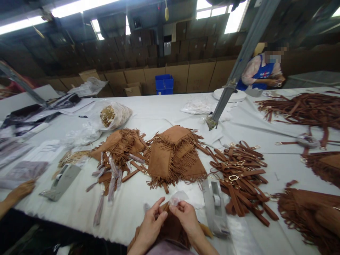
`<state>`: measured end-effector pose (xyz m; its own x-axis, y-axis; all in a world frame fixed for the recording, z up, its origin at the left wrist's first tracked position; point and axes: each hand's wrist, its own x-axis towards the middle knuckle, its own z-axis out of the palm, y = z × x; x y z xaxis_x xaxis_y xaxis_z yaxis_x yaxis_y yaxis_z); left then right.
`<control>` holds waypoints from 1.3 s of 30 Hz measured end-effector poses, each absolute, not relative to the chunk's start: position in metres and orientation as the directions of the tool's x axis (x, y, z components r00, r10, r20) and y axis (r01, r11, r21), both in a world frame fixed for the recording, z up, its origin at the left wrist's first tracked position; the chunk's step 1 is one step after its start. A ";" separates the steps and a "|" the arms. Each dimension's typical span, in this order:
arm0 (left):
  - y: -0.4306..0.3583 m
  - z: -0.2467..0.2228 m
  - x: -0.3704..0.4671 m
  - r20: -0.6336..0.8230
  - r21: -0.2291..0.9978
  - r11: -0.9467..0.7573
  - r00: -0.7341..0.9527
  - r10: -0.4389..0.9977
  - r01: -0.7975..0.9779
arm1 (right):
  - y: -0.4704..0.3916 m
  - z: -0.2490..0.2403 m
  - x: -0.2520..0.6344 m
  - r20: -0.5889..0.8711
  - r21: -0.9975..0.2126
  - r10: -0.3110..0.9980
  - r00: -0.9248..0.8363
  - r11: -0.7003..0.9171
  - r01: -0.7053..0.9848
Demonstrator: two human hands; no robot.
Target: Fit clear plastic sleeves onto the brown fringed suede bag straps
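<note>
A brown fringed bag rests at the table's front edge, between my hands and partly hidden by them. My right hand pinches a small piece of clear plastic at the bag's top. Beside it, my left hand has its fingers curled near the bag's upper edge; whatever they hold, if anything, is hidden. A grey tape dispenser stands just right of my hands. Beyond them lies a pile of tan fringed bags.
Brown straps with metal clasps lie to the right. Plastic-wrapped straps and another tape dispenser are at the left. A metal post rises from the table. Other people's hands show at both sides; a person in a blue apron is behind.
</note>
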<state>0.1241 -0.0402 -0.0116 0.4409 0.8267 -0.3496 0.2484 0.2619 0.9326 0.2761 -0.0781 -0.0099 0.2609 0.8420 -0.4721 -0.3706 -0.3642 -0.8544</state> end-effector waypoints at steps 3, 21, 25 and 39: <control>-0.038 -0.014 0.122 -0.355 0.934 0.284 0.488 0.797 0.215 | -0.078 -0.011 0.281 -0.434 -0.894 0.857 0.278 -0.373 -0.247; -0.039 -0.011 0.139 -0.452 0.881 0.472 0.368 0.813 0.040 | -0.088 0.001 0.277 0.055 -0.848 0.881 0.470 -0.208 0.488; -0.040 -0.016 0.139 -0.402 0.908 0.413 0.414 0.817 0.067 | -0.086 0.001 0.276 0.173 -0.751 0.935 0.308 -0.077 0.655; -0.039 -0.013 0.140 -0.399 0.911 0.405 0.407 0.822 0.075 | -0.076 0.002 0.275 0.363 -0.590 0.907 0.214 0.046 0.806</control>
<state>0.1402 -0.0387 -0.0130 0.4072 0.8218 -0.3986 0.0747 0.4050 0.9113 0.2745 -0.0764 0.0019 0.2137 0.9070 0.3629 0.8059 0.0463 -0.5903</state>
